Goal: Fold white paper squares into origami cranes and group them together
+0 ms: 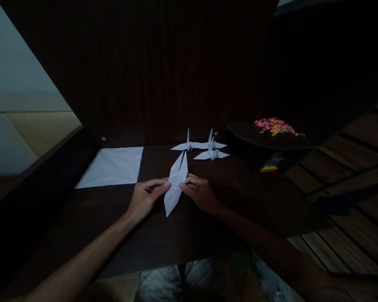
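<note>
A white sheet of paper folded into a long diamond (175, 184) is held between my two hands, above the dark desk. Its far end splits into two narrow points, and the near end is a single tip. My left hand (147, 193) pinches the left edge, thumb on top and fingers behind. On the opposite edge, my right hand (201, 193) grips in the same way, its fingers partly hidden under the paper. Just beyond stand several finished white paper cranes (213, 154), wings spread.
A creased white paper sheet (113, 167) lies flat at the left of the desk (138, 239). To the right, a small rounded shelf (242, 131) bears a pile of colourful little pieces (274, 126). Dark panels rise at the back and left; wooden slats (343, 251) lie at right.
</note>
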Action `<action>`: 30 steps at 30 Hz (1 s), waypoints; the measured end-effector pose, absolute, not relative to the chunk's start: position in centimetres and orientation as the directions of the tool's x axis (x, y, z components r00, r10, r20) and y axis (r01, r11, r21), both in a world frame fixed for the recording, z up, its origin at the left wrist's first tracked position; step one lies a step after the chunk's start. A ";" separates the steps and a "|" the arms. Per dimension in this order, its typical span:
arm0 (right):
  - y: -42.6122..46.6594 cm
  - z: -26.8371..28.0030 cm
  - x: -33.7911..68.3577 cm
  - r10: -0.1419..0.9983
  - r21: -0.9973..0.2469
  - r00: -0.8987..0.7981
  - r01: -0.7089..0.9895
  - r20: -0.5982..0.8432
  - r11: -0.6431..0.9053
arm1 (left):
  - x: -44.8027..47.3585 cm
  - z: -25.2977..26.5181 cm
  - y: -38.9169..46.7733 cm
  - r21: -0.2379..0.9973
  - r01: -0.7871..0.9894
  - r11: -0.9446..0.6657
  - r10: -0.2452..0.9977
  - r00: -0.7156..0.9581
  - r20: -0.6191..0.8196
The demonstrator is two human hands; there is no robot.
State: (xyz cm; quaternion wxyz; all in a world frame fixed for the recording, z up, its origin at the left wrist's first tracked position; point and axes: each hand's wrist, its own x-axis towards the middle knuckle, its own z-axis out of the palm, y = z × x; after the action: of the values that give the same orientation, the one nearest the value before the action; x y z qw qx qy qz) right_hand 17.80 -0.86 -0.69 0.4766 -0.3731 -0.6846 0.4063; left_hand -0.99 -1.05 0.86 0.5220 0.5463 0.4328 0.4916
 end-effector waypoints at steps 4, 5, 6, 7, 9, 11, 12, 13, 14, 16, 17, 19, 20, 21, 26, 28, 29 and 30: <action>-0.9 -0.7 17.8 0.901 -0.909 -0.256 0.140 0.350 0.392 | -1.1 1.0 -1.1 0.987 0.016 -0.159 0.979 0.132 0.155; -0.9 -0.8 17.7 0.905 -0.911 -0.251 0.146 0.344 0.386 | -1.1 1.1 -1.1 0.984 0.030 -0.177 0.976 0.138 0.171; -0.9 -0.8 17.7 0.911 -0.915 -0.244 0.149 0.332 0.374 | -1.1 1.1 -1.1 0.982 0.037 -0.184 0.974 0.144 0.177; -0.9 -0.8 17.7 0.918 -0.923 -0.242 0.147 0.314 0.354 | -1.1 1.1 -1.2 0.983 0.037 -0.181 0.974 0.148 0.174; -0.9 -0.9 17.7 0.930 -0.940 -0.239 0.129 0.280 0.316 | -1.1 1.1 -1.2 0.989 0.025 -0.149 0.979 0.145 0.143; -0.9 -0.9 17.7 0.936 -0.949 -0.232 0.112 0.263 0.294 | -1.1 1.1 -1.2 0.994 0.020 -0.105 0.986 0.135 0.101; -1.0 -0.8 17.7 0.938 -0.950 -0.227 0.110 0.263 0.293 | -1.1 1.1 -1.2 0.996 0.017 -0.085 0.988 0.132 0.082; -1.0 -0.8 17.7 0.938 -0.948 -0.221 0.113 0.267 0.296 | -1.1 1.0 -1.2 0.998 0.007 -0.070 0.989 0.128 0.068; -1.0 -0.8 17.7 0.938 -0.946 -0.214 0.117 0.273 0.302 | -1.0 1.0 -1.1 0.998 -0.008 -0.056 0.990 0.127 0.056; -0.9 -0.8 17.7 0.934 -0.940 -0.211 0.123 0.288 0.318 | -1.0 1.0 -1.1 0.998 -0.047 -0.032 0.990 0.135 0.038; -0.9 -0.8 17.7 0.932 -0.939 -0.210 0.118 0.296 0.324 | -1.0 1.0 -1.0 0.997 -0.066 -0.025 0.989 0.145 0.035; -0.8 -1.0 17.7 0.929 -0.941 -0.214 0.094 0.301 0.326 | -0.9 0.9 -1.0 0.995 -0.095 -0.026 0.983 0.178 0.043; -0.7 -1.1 17.7 0.929 -0.943 -0.220 0.079 0.299 0.322 | -0.9 0.9 -0.9 0.994 -0.106 -0.032 0.979 0.198 0.053; -0.6 -1.2 17.7 0.928 -0.947 -0.227 0.063 0.294 0.316 | -0.8 0.9 -0.9 0.993 -0.115 -0.038 0.975 0.215 0.063; -0.3 -1.4 17.6 0.934 -0.960 -0.235 0.016 0.269 0.281 | -0.8 0.7 -0.7 0.983 -0.181 0.012 0.961 0.273 0.039; -0.3 -1.4 17.5 0.939 -0.967 -0.233 -0.016 0.252 0.255 | -0.7 0.8 -0.7 0.977 -0.207 0.045 0.960 0.281 0.016; -0.2 -1.3 17.5 0.943 -0.971 -0.233 -0.034 0.239 0.237 | -0.7 0.8 -0.7 0.975 -0.212 0.059 0.960 0.279 0.002; -0.2 -1.3 17.5 0.946 -0.974 -0.235 -0.050 0.225 0.219 | -0.7 0.9 -0.7 0.974 -0.213 0.072 0.961 0.278 -0.010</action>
State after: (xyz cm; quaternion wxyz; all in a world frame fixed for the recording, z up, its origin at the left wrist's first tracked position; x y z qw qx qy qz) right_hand 17.46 -0.20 -1.29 0.4951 -0.3708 -0.6038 0.5028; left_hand -0.74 -0.67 0.88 0.6275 0.4952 0.3773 0.4676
